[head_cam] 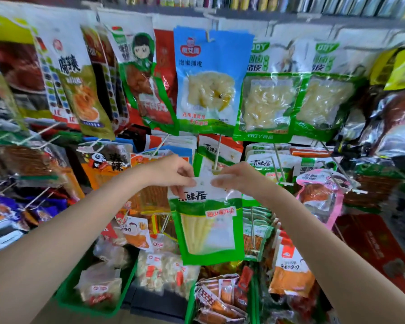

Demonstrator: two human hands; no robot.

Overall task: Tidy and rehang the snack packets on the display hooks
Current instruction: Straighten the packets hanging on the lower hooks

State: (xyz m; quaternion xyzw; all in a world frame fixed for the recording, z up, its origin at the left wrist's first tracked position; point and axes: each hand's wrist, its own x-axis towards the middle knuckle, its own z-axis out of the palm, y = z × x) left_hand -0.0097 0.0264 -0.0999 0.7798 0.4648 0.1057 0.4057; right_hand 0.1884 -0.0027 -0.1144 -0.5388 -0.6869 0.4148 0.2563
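A green and white snack packet with pale bamboo shoots in its clear window hangs upright in mid-air at the centre. My left hand pinches its white top edge from the left. My right hand pinches the same edge from the right. A small hang hole sits between my fingertips. Just above it the tip of a white display hook points toward me, apart from the packet. More packets of the same kind hang on that hook behind.
Rows of snack packets hang all around, among them a blue packet above and a pink packet to the right. Bare hook rods stick out near my right hand. Green baskets of loose packets stand below.
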